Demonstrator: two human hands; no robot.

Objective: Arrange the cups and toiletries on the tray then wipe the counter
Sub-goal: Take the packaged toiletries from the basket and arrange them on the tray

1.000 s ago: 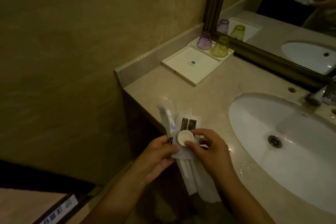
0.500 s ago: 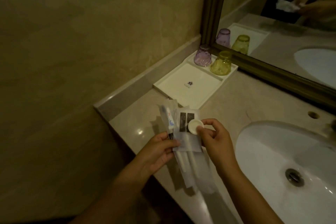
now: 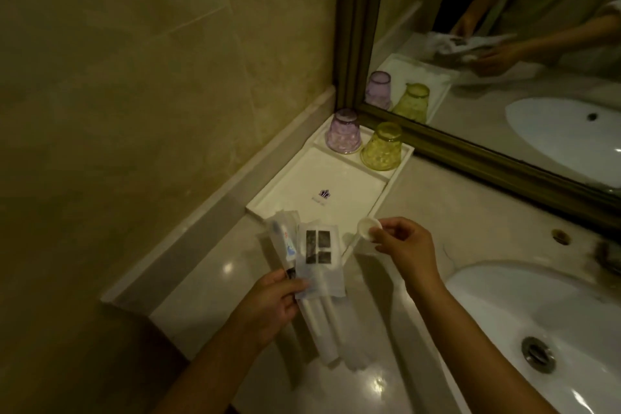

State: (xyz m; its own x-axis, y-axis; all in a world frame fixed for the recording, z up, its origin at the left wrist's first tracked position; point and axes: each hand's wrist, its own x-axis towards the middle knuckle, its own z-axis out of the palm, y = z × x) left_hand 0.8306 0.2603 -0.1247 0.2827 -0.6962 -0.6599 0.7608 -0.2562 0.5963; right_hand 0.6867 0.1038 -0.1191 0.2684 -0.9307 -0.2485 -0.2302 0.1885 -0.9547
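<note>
A white tray (image 3: pixel 336 178) sits in the counter corner against the wall and mirror. Two upturned cups stand in its far section: a purple cup (image 3: pixel 343 132) and a yellow cup (image 3: pixel 382 146). My left hand (image 3: pixel 270 304) holds a bundle of wrapped toiletry packets (image 3: pixel 317 259), including a toothbrush pack, above the counter just in front of the tray. My right hand (image 3: pixel 405 247) pinches a small round white container (image 3: pixel 368 228) over the tray's near right corner.
A white sink basin (image 3: pixel 537 329) with a metal drain fills the right side. The framed mirror (image 3: pixel 504 60) stands behind the tray. A beige marble counter (image 3: pixel 208 279) ends at a raised ledge along the tiled wall on the left.
My right hand has pulled the round white container off the bundle and moved it right, toward the tray's corner. The view has come closer to the tray.
</note>
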